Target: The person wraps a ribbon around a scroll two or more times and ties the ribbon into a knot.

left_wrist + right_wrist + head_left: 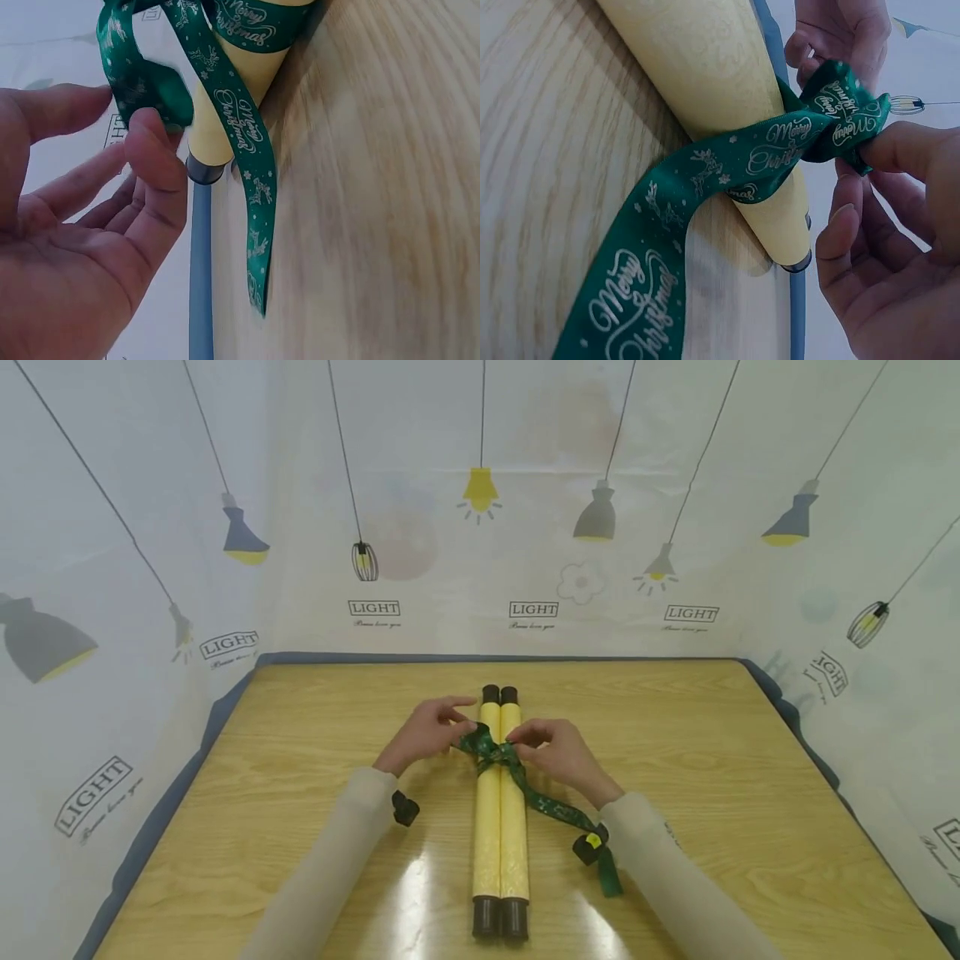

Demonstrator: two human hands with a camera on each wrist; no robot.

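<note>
Two pale yellow rolls [488,835] with dark brown end caps lie side by side on the table. A green ribbon [555,808] printed with silver "Merry Christmas" lettering and reindeer wraps round them, forming a knot and a loop on top. The ribbon loop [154,90] lies between the thumb and a bent finger of my left hand [427,732]. On the other side my right hand [564,756] pinches the ribbon close to the knot [847,124]. One ribbon tail [251,161] hangs down on the left, while a longer tail [637,262] runs off right toward my wrist.
The wood-grain table [300,727] has a blue-grey edge [495,657]. White sheets printed with lamps [480,489] stand round its back and sides. Dark wrist cameras sit under both cream sleeves [322,860].
</note>
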